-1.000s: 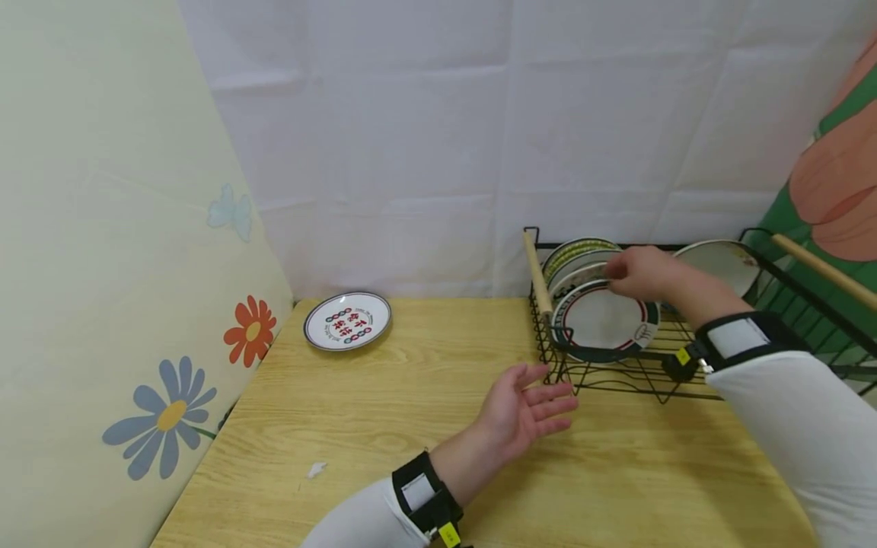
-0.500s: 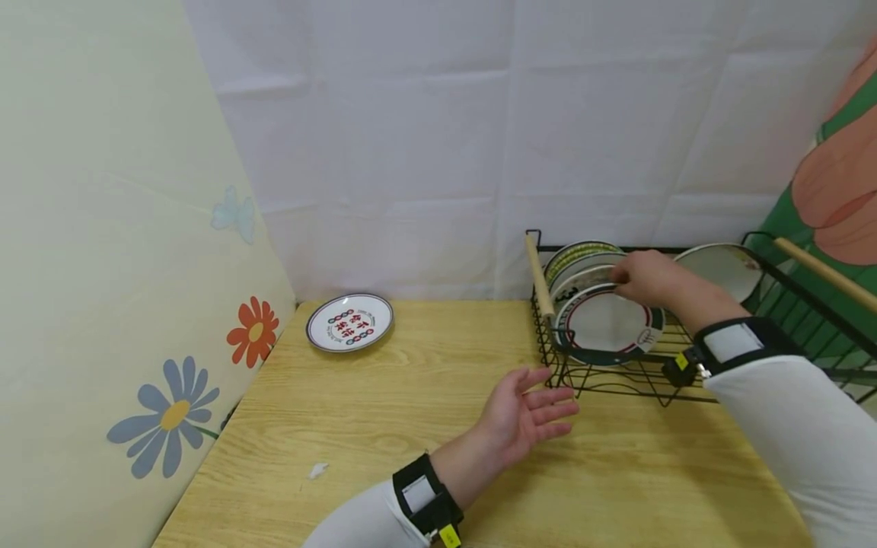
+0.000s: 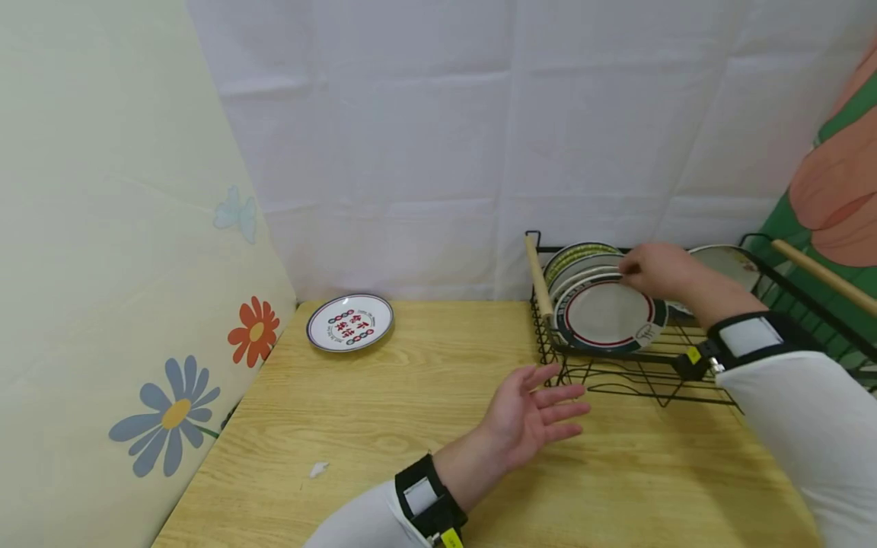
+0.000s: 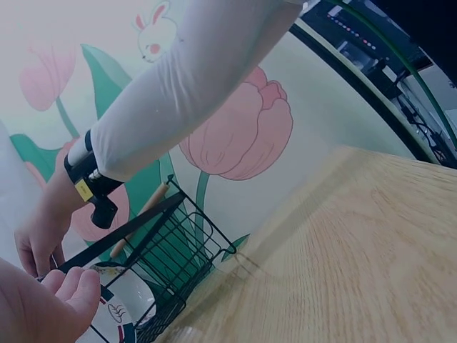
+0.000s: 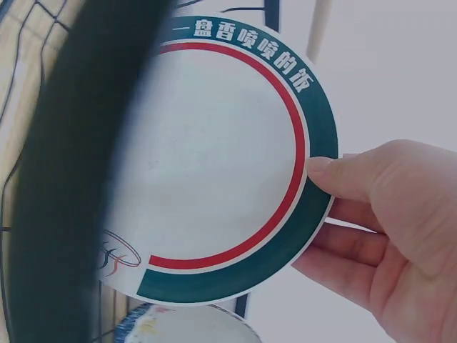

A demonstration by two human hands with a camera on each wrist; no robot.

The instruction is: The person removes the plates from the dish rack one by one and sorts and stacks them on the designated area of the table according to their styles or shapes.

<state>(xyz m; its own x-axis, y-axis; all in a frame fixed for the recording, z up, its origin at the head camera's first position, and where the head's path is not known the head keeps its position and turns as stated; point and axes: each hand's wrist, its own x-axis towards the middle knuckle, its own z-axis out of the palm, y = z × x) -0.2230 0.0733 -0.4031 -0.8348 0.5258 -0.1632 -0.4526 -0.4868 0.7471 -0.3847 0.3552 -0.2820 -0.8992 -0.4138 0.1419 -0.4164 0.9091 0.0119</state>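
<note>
My right hand (image 3: pixel 661 274) pinches the upper rim of a white plate (image 3: pixel 606 313) with a dark green border and a red ring. In the right wrist view the thumb lies on the green border of this plate (image 5: pixel 221 164), with the other fingers behind it. The plate leans in the left end of a black wire dish rack (image 3: pixel 617 384), in front of several other plates (image 3: pixel 582 255). My left hand (image 3: pixel 527 418) is open and palm up, fingers spread, just in front of the rack's near left corner. It holds nothing.
A small white plate with red characters (image 3: pixel 349 323) lies on the wooden table (image 3: pixel 411 380) near the back left. Another plate (image 3: pixel 726 262) leans in the rack's right part. Wooden handles (image 3: pixel 537 274) top the rack's ends. A white cloth (image 3: pixel 411 152) hangs behind.
The green-rimmed plate has risen a little within the rack, and my right hand has shifted slightly up and to the right with it. My left hand has barely moved.
</note>
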